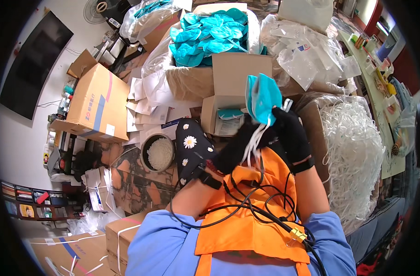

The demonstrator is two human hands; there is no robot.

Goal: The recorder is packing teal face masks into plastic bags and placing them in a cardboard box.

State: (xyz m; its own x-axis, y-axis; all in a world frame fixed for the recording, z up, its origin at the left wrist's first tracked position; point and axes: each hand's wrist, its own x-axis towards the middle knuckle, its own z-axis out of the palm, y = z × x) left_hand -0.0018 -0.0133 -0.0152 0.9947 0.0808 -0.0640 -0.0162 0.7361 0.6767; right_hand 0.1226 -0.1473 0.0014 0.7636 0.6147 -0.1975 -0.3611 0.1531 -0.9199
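Both my hands wear black gloves and are raised in front of my chest. My right hand (290, 131) pinches a teal face mask (262, 96) by its lower edge and holds it upright. My left hand (237, 145) grips the white ear straps (256, 138) that hang down from the mask. Just beyond the mask stands a small open cardboard box (230, 76) with teal masks and a leaflet inside. Behind it a large carton lined with clear plastic (191, 78) holds a heap of several teal masks (210, 32).
A bin of white straps (352, 152) stands at my right. A round pot of white pieces (158, 153) and a brown carton (97, 103) sit on the left. Clear bags (311, 50) pile at the back right. Black cables (256, 207) cross my orange apron.
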